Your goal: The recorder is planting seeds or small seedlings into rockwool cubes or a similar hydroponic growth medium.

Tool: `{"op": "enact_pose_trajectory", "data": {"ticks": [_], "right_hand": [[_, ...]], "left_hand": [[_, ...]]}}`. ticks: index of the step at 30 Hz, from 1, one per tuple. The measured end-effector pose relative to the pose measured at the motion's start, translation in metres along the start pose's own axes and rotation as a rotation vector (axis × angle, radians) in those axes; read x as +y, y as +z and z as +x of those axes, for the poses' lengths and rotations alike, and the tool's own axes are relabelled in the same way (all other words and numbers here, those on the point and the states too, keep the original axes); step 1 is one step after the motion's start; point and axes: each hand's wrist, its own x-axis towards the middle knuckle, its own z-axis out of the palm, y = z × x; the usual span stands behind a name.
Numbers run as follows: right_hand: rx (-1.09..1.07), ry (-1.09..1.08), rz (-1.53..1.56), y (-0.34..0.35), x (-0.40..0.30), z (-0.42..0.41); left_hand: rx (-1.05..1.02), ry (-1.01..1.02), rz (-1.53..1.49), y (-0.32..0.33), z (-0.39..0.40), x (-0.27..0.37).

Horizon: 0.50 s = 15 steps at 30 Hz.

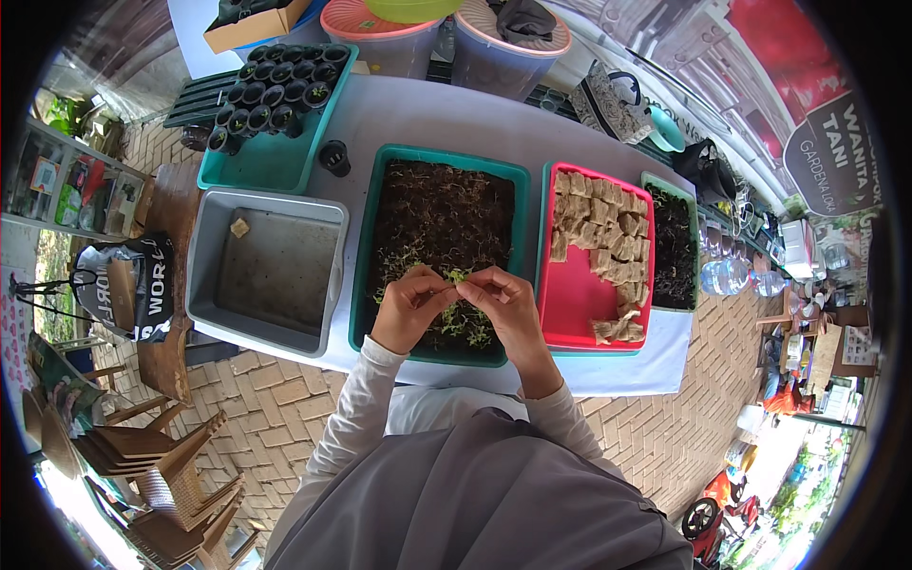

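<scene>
Between the fingertips of my left hand (412,308) and my right hand (504,305) is a small green seedling (457,276). Both hands pinch it, thumbs against forefingers, above a green plastic tray (443,153) of dark soil (445,206). More seedlings (467,324) grow in the soil under and between my hands. Thin, pale stems are scattered over the far part of the soil. To the right, a red tray (577,303) holds rows of brown fibrous plugs (605,214). The seedling's roots are hidden by my fingers.
A grey basin (267,271) with one plug (240,228) inside stands at left. Behind it, a teal tray (249,171) carries many small black pots (271,92). A single black pot (334,158) stands beside it. Another soil tray (673,242) sits at far right on the white tablecloth (456,107).
</scene>
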Motion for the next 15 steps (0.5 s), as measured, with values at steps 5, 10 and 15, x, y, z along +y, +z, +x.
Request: {"op": "enact_pose_trajectory", "data": {"ticks": [5, 10, 15], "right_hand": [[-0.047, 0.035, -0.090, -0.0037, 0.0046, 0.0017], [-0.063, 0.089, 0.003, -0.0053, 0.0065, 0.0027], [-0.107, 0.110, 0.044, -0.0050, 0.0035, 0.0026]], "left_hand": [[-0.080, -0.033, 0.044, -0.0036, 0.0021, 0.0052], [-0.169, -0.153, -0.228, -0.0097, 0.0047, -0.0029], [-0.216, -0.191, -0.313, -0.0093, 0.0057, -0.0037]]}}
